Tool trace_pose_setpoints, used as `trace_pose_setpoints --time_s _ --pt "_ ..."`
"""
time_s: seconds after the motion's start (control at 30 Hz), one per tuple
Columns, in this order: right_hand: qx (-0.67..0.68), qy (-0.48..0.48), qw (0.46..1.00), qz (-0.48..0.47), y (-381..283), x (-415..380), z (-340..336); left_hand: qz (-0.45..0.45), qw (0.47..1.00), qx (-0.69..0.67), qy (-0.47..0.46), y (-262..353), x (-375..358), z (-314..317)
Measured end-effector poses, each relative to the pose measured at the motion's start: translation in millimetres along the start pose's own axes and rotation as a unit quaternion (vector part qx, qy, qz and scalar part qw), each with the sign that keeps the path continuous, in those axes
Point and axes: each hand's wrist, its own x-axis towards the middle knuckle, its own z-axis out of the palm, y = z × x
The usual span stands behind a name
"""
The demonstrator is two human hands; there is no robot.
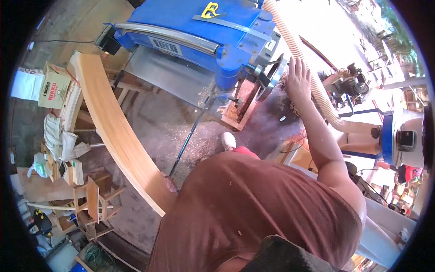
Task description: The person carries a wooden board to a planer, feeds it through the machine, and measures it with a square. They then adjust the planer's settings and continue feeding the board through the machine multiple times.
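A long wooden board (120, 131) slants across the left side, its near end beside my body. My left hand (170, 183) is at the board's right edge near that end, with only a few fingers showing, wrapped against the wood. My right hand (299, 81) is raised with fingers stretched out and nothing in it, just right of the round handwheel (272, 78) on the blue planer machine (167, 22). Whether it touches the wheel is unclear. The machine's metal table (170, 75) lies to the right of the board.
A ribbed hose (317, 86) runs behind my right hand to a blue and silver collector (387, 138). A cardboard box (54, 86) and wooden stands (93, 199) are at the left. Wood shavings (188, 143) litter the floor; a yellow tool (210, 10) rests on the machine.
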Motion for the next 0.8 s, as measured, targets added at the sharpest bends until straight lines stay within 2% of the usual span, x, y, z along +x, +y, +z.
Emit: trace_pose_setpoints --time_s 0.07,0.13,0.2,0.23,0.27,0.3,0.33,0.4,0.43,0.47,0.5,0.6,0.63,0.67,0.7,0.73,0.77,0.8 --pt "-0.009 0.015 1.0 -0.007 0.4 10.4 25.5 -0.001 1.0 0.001 0.008 5.0 -1.8 2.0" --pt "0.036 -0.178 0.982 0.055 -9.4 10.6 42.4 -0.001 1.0 -0.001 0.016 8.2 -3.7 3.2" --pt "0.175 -0.367 0.898 0.171 -47.8 -15.6 45.0 -0.001 1.0 -0.004 0.017 7.5 -4.7 4.3" --pt "0.245 -0.362 0.896 0.073 -51.6 -40.8 32.9 -0.002 1.0 -0.004 0.016 8.6 -5.1 4.0" --pt "0.311 -0.348 0.884 -0.029 -51.2 -59.8 20.1 -0.003 1.0 -0.009 0.015 8.5 -4.7 4.5" --pt "0.306 -0.266 0.912 -0.056 -30.0 -48.0 -19.8 0.0 1.0 -0.011 0.017 7.4 -6.5 2.8" --pt "0.311 -0.244 0.918 -0.016 -8.2 -13.6 -77.9 -0.002 1.0 -0.013 0.013 6.7 -6.9 3.4" --pt "0.392 -0.275 0.878 0.001 46.7 48.5 -43.5 -0.003 1.0 -0.014 0.007 6.3 -7.5 4.4" --pt "0.335 -0.232 0.913 0.005 54.5 54.6 -4.3 -0.001 1.0 -0.018 0.001 4.5 -7.4 5.2" --pt "0.238 -0.229 0.943 0.044 46.9 49.7 28.8 -0.003 1.0 -0.023 -0.004 1.2 -9.0 3.6" --pt "0.211 -0.22 0.951 0.055 35.7 40.7 52.9 -0.008 1.0 -0.024 -0.01 -1.7 -10.5 2.1" --pt "0.286 -0.089 0.953 0.048 20.5 29.4 50.4 -0.013 0.999 -0.03 -0.027 -6.9 -12.3 -7.8" --pt "0.327 -0.036 0.942 0.064 18.9 24.7 36.7 -0.016 0.999 -0.032 -0.032 -9.1 -14.2 -14.1" --pt "0.437 0.02 0.89 0.13 4.5 32.3 7.3 -0.016 0.999 -0.034 -0.036 -10.3 -15.2 -22.1" --pt "0.398 0.082 0.9 0.158 -11.7 29.1 -26.2 -0.022 0.998 -0.039 -0.047 -12.7 -13.0 -28.9" --pt "0.355 0.143 0.904 0.19 -56.0 31.2 -95.9 -0.022 0.998 -0.037 -0.054 -13.5 -14.2 -41.8" --pt "0.372 0.228 0.893 0.108 -81.0 29.6 -111.5 -0.026 0.997 -0.036 -0.064 -14.5 -14.7 -55.2" --pt "0.462 0.182 0.856 0.141 -124.9 18.0 -124.5 -0.031 0.996 -0.036 -0.071 -15.4 -15.1 -72.2"
